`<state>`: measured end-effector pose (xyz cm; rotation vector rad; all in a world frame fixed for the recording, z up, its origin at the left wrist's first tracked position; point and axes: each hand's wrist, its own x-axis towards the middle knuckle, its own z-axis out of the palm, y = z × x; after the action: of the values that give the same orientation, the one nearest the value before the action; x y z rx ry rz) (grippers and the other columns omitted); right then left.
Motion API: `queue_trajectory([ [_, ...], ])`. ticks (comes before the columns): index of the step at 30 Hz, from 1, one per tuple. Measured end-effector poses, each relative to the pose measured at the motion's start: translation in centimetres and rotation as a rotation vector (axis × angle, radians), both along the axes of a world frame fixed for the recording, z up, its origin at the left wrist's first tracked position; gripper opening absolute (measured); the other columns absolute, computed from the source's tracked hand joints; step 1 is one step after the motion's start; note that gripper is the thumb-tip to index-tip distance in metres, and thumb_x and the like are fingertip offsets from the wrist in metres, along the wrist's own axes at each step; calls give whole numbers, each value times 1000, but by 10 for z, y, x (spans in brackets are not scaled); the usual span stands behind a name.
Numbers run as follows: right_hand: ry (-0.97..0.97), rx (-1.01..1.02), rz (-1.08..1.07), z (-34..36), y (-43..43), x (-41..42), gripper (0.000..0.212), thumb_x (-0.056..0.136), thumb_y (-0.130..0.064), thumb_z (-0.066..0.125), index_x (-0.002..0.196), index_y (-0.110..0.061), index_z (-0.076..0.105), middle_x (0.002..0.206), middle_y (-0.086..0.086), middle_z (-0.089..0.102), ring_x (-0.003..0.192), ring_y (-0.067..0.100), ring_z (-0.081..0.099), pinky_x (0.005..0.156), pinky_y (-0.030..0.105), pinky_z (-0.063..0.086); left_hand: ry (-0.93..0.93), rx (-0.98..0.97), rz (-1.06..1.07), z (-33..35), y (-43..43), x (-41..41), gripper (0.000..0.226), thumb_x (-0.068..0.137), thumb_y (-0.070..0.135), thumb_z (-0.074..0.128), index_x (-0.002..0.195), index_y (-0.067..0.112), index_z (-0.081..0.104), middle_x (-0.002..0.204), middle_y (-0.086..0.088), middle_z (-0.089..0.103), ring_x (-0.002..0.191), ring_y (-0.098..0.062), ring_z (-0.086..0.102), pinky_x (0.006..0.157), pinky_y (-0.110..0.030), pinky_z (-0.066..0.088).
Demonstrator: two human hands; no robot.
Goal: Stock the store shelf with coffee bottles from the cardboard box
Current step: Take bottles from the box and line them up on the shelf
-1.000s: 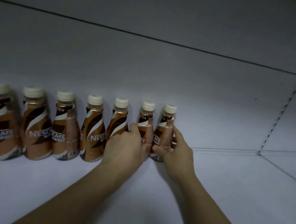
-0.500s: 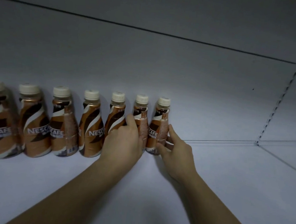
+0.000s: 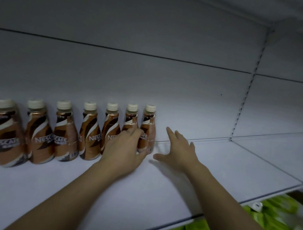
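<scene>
Bottles (image 3: 87, 132) of coffee, seven, line the shelf (image 3: 234, 172) back. Left hand (image 3: 122, 149) rests loosely curled against the rightmost two; right hand (image 3: 178, 151), fingers spread, grips nothing. Best nudge gently, labels forward. Box unseen.

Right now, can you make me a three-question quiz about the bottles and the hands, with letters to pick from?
1. Where do the coffee bottles stand?
A. At the back of the white shelf
B. In a box
C. On the floor

2. How many bottles are in the row?
A. Four
B. Seven
C. Ten

3. What is the right hand doing?
A. Gripping a bottle
B. Holding a cap
C. Open, holding nothing

Answers: 1 A, they line the back wall. 2 B, seven cream caps show. 3 C, its fingers are spread apart from the last bottle, while the left hand touches the row.
</scene>
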<state>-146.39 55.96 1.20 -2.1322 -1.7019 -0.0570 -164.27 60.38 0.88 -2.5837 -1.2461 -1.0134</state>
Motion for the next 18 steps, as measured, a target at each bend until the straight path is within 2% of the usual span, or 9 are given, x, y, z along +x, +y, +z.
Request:
queue_trajectory([
  [5, -48, 16, -73, 15, -46, 21, 106, 76, -65, 64, 153, -28, 2, 161, 6, 7, 148, 22, 5, 116, 56, 3, 123, -18, -78, 12, -16, 18, 67, 76, 69, 49, 129, 28, 42, 131, 4, 52, 118, -18, 47, 91, -40, 45],
  [9, -45, 47, -143, 21, -81, 36, 104, 77, -65, 63, 153, -27, 2, 161, 6, 7, 148, 23, 5, 116, 56, 2, 182, 13, -123, 33, -34, 34, 79, 77, 73, 47, 141, 27, 36, 147, 3, 42, 133, -19, 36, 106, -42, 33],
  [18, -103, 160, -333, 46, -160, 70, 102, 76, -71, 57, 152, -27, 6, 160, 5, 14, 147, 21, 11, 115, 58, 5, 143, 25, -369, 59, -97, 107, 78, 80, 69, 50, 143, 26, 35, 148, 4, 40, 135, -18, 32, 104, -39, 33],
])
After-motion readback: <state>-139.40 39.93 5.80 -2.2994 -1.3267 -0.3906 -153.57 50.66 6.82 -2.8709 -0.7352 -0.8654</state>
